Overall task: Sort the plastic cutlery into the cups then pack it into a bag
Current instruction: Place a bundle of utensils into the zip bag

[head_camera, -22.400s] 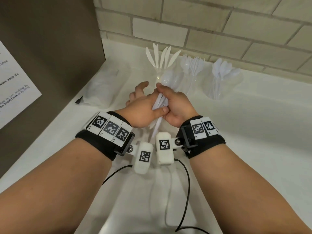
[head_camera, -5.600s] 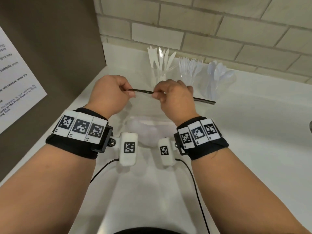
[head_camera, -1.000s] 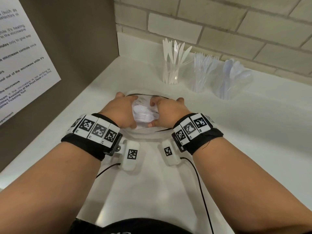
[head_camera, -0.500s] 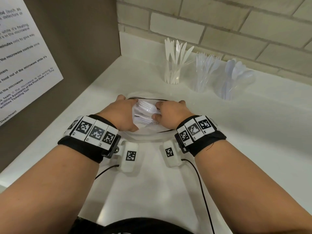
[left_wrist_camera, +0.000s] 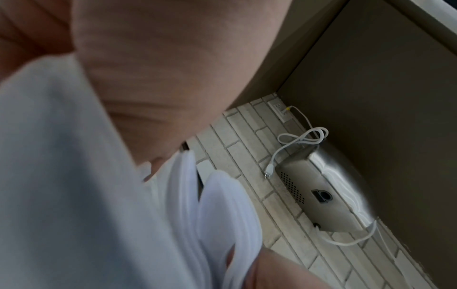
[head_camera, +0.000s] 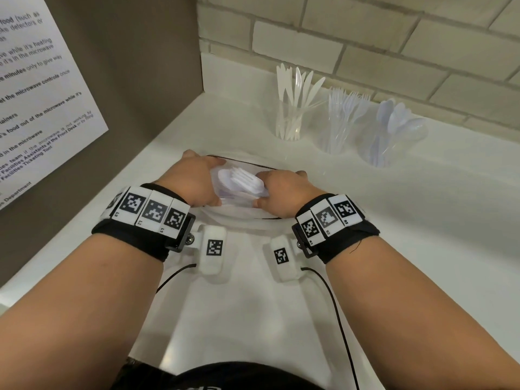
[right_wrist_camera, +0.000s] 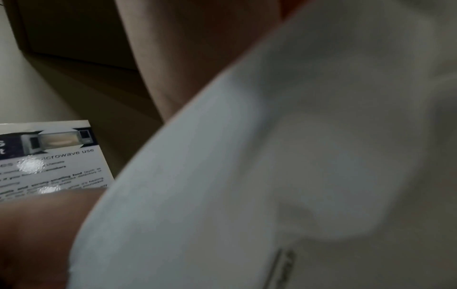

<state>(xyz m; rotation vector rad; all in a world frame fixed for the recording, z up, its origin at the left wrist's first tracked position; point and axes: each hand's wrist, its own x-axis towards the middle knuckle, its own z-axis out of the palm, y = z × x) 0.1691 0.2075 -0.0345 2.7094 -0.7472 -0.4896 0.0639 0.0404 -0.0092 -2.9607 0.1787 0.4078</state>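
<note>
Right now your left hand (head_camera: 194,182) and right hand (head_camera: 284,190) grip a clear bag (head_camera: 239,218) from either side, fingers curled around it and the white forks and spoons (head_camera: 240,181) inside. It lies on the white counter (head_camera: 422,220), close in front of you. Bare counter stretches to your right. Behind stand three clear cups: knives (head_camera: 292,114), forks (head_camera: 342,122), spoons (head_camera: 391,130), against the brick wall (head_camera: 365,46). A brown panel (head_camera: 135,66) with a microwave notice (head_camera: 36,94) bounds your left.
</note>
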